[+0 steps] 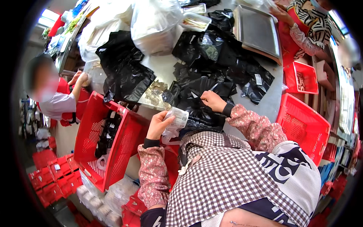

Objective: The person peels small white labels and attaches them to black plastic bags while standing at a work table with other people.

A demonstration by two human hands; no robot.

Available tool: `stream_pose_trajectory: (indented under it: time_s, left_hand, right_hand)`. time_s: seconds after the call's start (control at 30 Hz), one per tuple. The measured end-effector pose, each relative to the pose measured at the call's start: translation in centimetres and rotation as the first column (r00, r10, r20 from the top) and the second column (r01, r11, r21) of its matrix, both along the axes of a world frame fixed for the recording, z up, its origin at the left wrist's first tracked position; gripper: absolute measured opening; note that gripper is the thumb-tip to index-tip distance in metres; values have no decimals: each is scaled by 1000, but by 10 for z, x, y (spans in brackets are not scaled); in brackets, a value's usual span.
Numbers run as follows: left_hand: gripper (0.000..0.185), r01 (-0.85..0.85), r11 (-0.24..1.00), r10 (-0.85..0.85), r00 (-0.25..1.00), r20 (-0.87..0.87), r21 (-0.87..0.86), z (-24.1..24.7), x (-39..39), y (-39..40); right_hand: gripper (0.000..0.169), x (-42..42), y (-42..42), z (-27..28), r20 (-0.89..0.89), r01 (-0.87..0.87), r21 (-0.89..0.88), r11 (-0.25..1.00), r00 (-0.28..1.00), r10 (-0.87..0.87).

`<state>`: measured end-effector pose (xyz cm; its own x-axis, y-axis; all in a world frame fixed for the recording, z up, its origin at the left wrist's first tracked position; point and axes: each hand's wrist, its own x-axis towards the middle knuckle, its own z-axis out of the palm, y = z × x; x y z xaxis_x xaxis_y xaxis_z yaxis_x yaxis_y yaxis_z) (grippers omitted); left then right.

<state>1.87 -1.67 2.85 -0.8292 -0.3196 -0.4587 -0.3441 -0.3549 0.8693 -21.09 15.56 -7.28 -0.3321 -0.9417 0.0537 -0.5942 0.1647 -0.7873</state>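
Note:
Printed white labels point(180, 119) on a translucent backing strip are held in my left hand point(158, 123), just above the table's front edge. My right hand point(214, 100) rests over a pile of black plastic bags point(198, 88), its fingers bent inward; whether they pinch anything is unclear. A small white patch shows on the black plastic just left of those fingers. One black bag point(205, 124) lies against my apron between both hands. Farther right, another black bag point(253, 85) bears a white label. More black bags point(124, 68) lie to the left.
On my left a red crate point(113, 159) holds labelled black packages point(108, 130). Another red crate point(303, 124) stands right. A metal tray point(259, 31), a clear bag of containers point(156, 28) and food trays point(195, 22) sit farther back. Co-workers point(63, 105) stand left and right.

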Motion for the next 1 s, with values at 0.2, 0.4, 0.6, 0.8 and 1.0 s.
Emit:
stream_pose_trajectory:
  time_s: [0.2, 0.4, 0.6, 0.8, 1.0]
  left_hand:
    - [13, -51, 994, 43, 996, -76, -101, 9, -42, 18]
    - [13, -50, 962, 45, 999, -23, -267, -71, -67, 21]
    - [16, -45, 830, -13, 995, -101, -556, -118, -95, 33]
    - [16, 63, 992, -85, 974, -209, -111, -75, -94, 40]
    - [22, 118, 796, -91, 993, 75, -594, -82, -98, 44]
  right_hand:
    - [20, -54, 12, -8, 379, -36, 1, 999, 925, 33]
    - [18, -155, 30, 61, 595, 795, -291, 532, 586, -551]
    - [20, -22, 32, 119, 286, 475, -304, 825, 872, -397]
    - [14, 24, 21, 36, 785, 253, 98, 963, 575, -231]
    - [12, 23, 8, 50, 539, 274, 210, 939, 769, -345]
